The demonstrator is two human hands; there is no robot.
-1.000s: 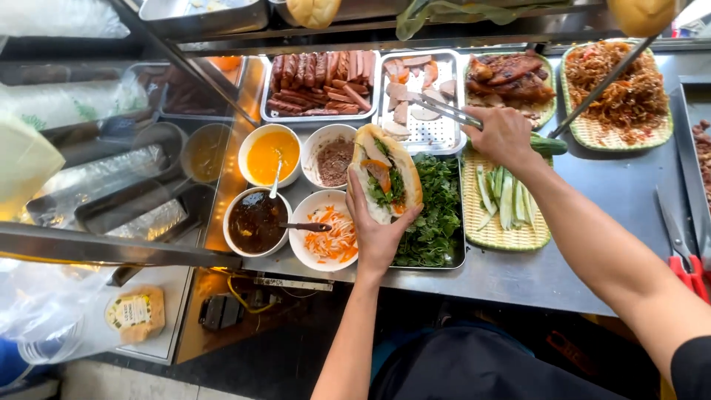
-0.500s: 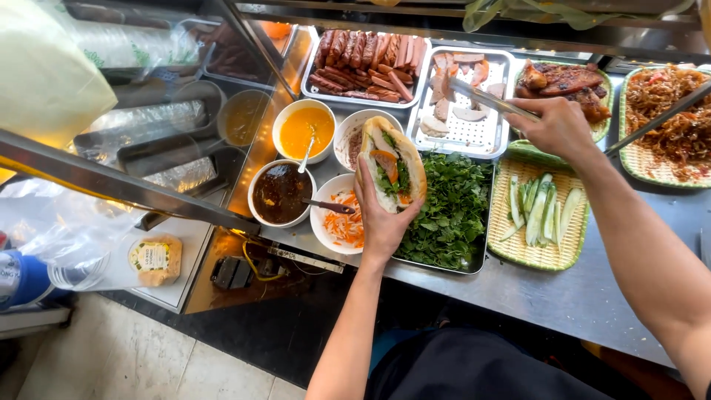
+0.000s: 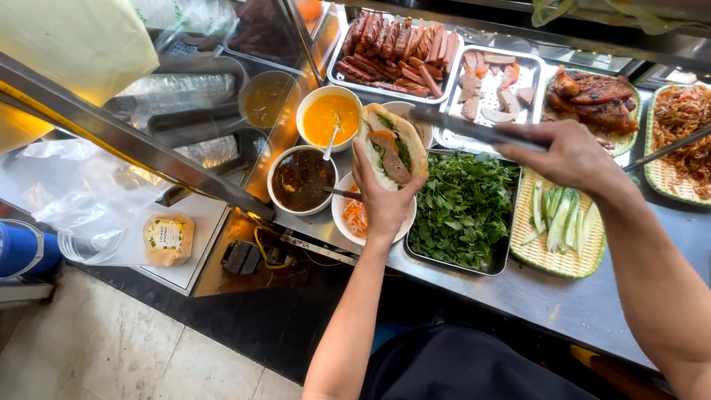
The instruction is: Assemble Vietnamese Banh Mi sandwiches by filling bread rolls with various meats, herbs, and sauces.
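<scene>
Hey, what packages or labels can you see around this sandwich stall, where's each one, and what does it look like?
Small wrapped food package: on the lower shelf at left, behind the glass; squarish, tan, with a pale label edged in green.
Clear plastic bag: lying left of that package; crumpled, see-through.
Large pale yellow-green bag: top left corner; bulky, no label visible.
No signs or screens.

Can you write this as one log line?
left hand: holds sandwich | right hand: holds tongs | below: herb tray
</scene>
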